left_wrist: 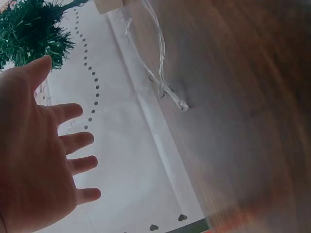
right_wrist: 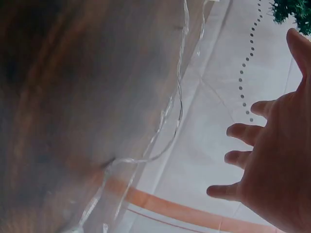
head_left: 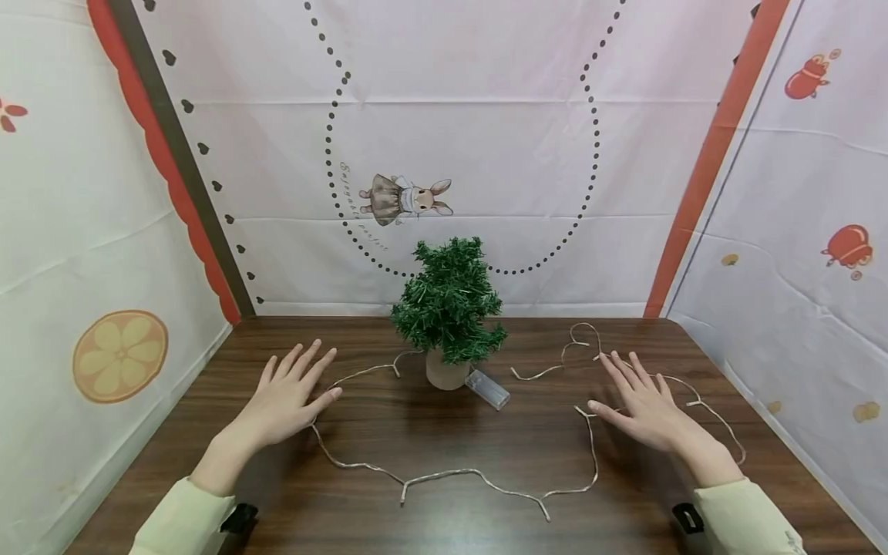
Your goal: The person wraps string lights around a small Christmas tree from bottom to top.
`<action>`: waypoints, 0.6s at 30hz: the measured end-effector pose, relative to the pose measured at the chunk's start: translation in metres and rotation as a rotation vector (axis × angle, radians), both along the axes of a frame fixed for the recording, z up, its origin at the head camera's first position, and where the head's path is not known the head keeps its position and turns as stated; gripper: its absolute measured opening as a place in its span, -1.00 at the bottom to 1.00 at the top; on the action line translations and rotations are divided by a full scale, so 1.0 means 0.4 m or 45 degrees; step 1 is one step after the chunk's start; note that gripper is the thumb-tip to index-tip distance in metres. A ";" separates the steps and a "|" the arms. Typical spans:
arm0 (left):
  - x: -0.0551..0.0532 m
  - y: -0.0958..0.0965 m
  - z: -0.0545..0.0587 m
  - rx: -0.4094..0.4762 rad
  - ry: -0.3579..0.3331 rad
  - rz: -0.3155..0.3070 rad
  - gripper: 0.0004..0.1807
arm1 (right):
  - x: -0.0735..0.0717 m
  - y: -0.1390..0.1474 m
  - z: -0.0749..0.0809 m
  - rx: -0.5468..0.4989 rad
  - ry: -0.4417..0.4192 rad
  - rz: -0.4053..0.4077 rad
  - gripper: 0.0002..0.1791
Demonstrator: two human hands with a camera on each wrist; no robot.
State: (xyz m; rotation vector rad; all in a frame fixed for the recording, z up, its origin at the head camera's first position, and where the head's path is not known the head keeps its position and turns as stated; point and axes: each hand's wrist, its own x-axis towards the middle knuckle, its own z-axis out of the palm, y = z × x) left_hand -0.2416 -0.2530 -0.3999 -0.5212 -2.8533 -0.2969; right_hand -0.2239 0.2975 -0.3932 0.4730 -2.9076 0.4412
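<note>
My left hand (head_left: 284, 397) is held palm down with fingers spread over the left part of a string of fairy lights (head_left: 451, 472). On the other side my right hand (head_left: 645, 412), also spread and holding nothing, overlaps the string's right part. Between them, further back, a small green artificial Christmas tree (head_left: 451, 304) stands upright in a light round base (head_left: 445, 371). A clear battery box (head_left: 488, 389) lies beside that base. In the left wrist view a clear bulb tip (left_wrist: 182, 104) shows below the fingers; the right wrist view shows looping clear wire (right_wrist: 180, 87).
The dark wooden table (head_left: 444, 432) ends at a pale printed cloth backdrop (head_left: 472, 139). Cloth side walls (head_left: 777, 308) border it left and right. The light string curves across the table front and loops near the back right. Black straps (head_left: 239, 518) sit at both wrists.
</note>
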 end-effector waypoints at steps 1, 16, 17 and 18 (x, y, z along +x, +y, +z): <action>0.003 -0.001 -0.001 0.002 0.008 -0.006 -0.23 | -0.001 -0.003 -0.004 -0.006 0.009 0.016 -0.09; 0.005 0.006 -0.034 0.095 0.029 -0.227 -0.26 | 0.027 -0.054 -0.036 -0.166 -0.061 0.266 -0.11; 0.004 0.006 -0.035 0.107 0.027 -0.244 -0.26 | 0.031 -0.058 -0.036 -0.173 -0.062 0.281 -0.12; 0.003 0.007 -0.034 0.122 0.026 -0.265 -0.26 | 0.033 -0.062 -0.035 -0.181 -0.063 0.299 -0.12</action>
